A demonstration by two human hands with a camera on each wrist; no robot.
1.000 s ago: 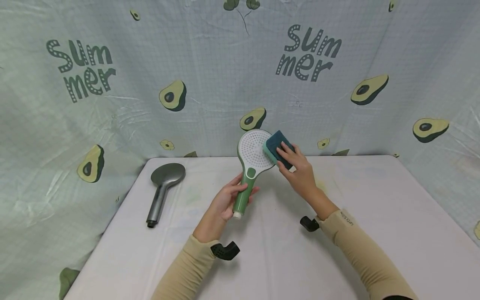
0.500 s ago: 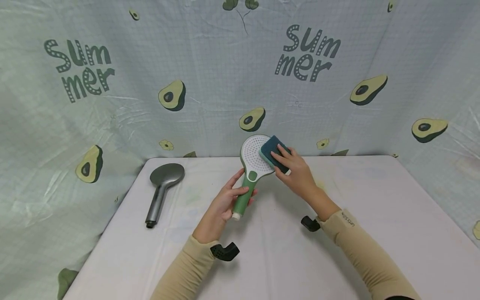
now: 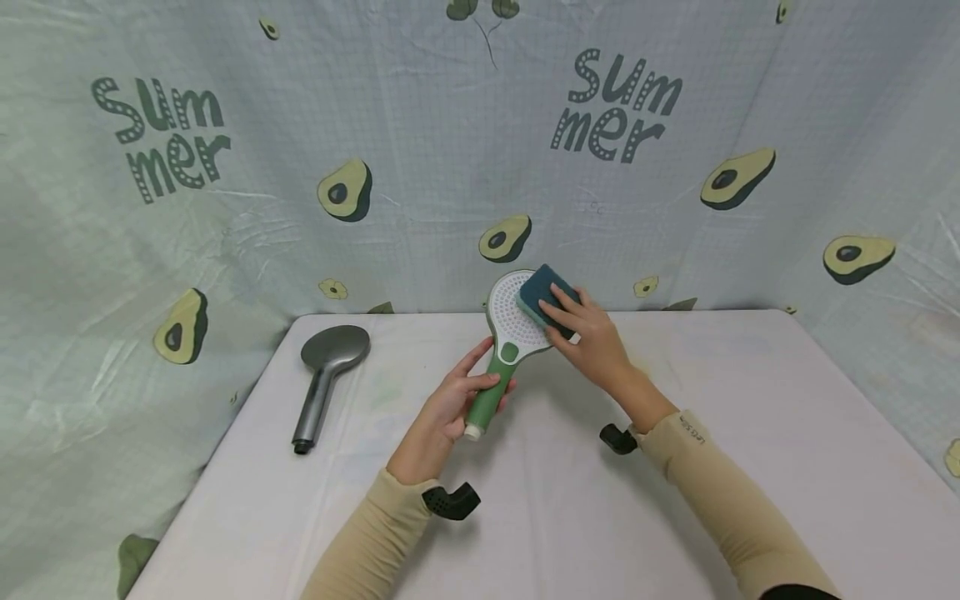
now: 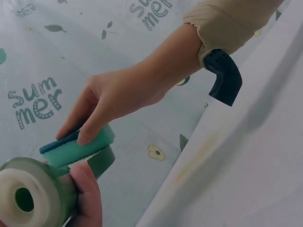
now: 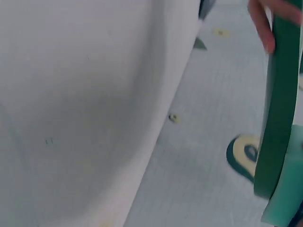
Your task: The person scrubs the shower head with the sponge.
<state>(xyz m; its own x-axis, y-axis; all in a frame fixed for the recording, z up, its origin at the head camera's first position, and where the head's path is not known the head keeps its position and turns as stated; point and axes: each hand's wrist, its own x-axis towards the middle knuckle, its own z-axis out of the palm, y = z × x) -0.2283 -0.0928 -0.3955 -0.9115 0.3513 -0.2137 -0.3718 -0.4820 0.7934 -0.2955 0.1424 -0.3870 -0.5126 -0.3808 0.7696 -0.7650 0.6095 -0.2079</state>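
A pale cloth [image 3: 427, 108] with printed avocados [image 3: 345, 191] hangs behind a white table [image 3: 592, 525]. Above this table the green and white shower head [image 3: 511, 332] is held, tilted. A grey shower head [image 3: 327, 375] lies on the table at the left side, well apart. The left hand [image 3: 450, 403] has its fingers closed around the green handle [image 3: 486, 407]. The right hand [image 3: 592, 340] pinches a sponge [image 3: 543, 290], whose turquoise layer touches the spray face [image 3: 507, 312].
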